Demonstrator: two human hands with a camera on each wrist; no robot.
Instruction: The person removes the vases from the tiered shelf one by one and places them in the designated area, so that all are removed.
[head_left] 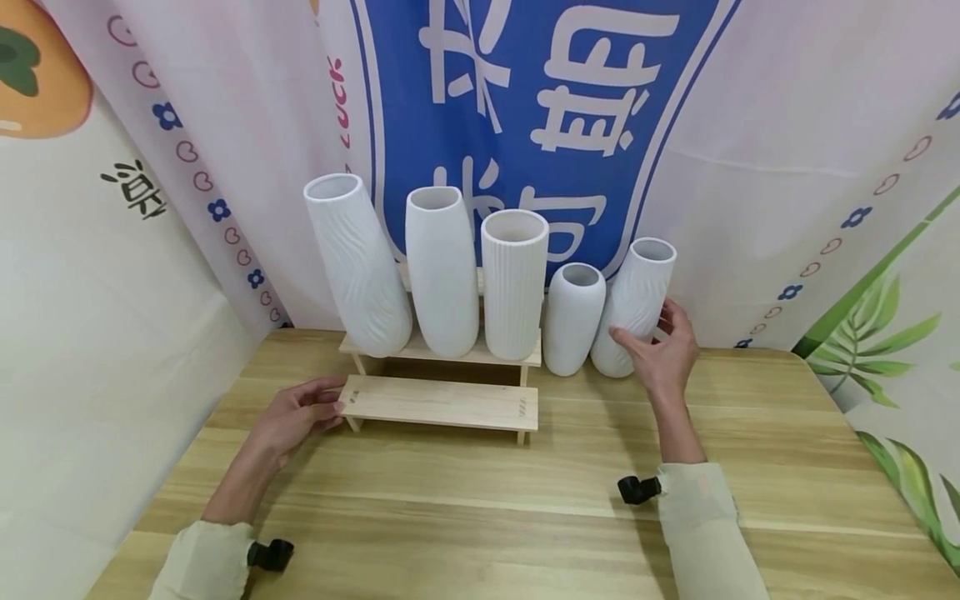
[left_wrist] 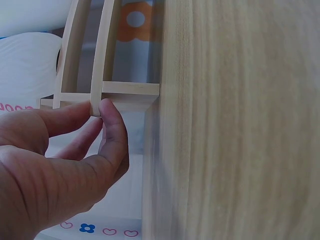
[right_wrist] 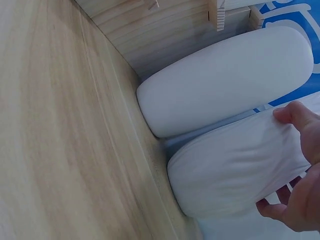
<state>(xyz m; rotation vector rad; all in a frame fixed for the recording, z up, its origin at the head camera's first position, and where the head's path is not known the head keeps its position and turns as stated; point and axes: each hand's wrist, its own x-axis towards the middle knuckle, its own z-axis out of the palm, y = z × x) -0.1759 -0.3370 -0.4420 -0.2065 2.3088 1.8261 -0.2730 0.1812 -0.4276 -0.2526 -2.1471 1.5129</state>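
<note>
The wavy white vase [head_left: 634, 305], upright at centre right of the frame, is gripped by the right hand [head_left: 660, 348], thumb and fingers curled around its body. The lower step of the wooden riser [head_left: 441, 402], lying crosswise at centre, is pinched at its left end by the left hand [head_left: 294, 415].

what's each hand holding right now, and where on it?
Right hand grips the rightmost vase around its middle, thumb on one side, fingers on the other. Left hand pinches the left end of the wooden stand's lower shelf.
</note>
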